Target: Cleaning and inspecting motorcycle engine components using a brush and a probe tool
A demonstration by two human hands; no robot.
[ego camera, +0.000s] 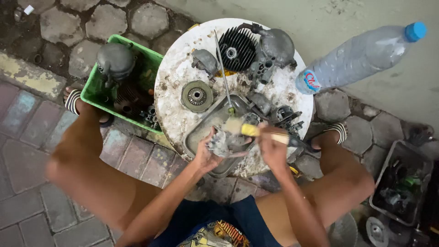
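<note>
Over the metal tray (pixel 201 132) on the round table (pixel 171 77), the left hand (pixel 206 155) grips a small grimy engine part (pixel 224 142) while the right hand (pixel 273 148) is closed round a paintbrush (pixel 249 129) — cleaning looks mid-way. Beyond the tray, the finned cylinder (pixel 235 48) and round disc (pixel 196 96) wait — still grimy.

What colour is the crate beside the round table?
Green: the plastic crate left of the round table shows clearly in the head view.
</note>
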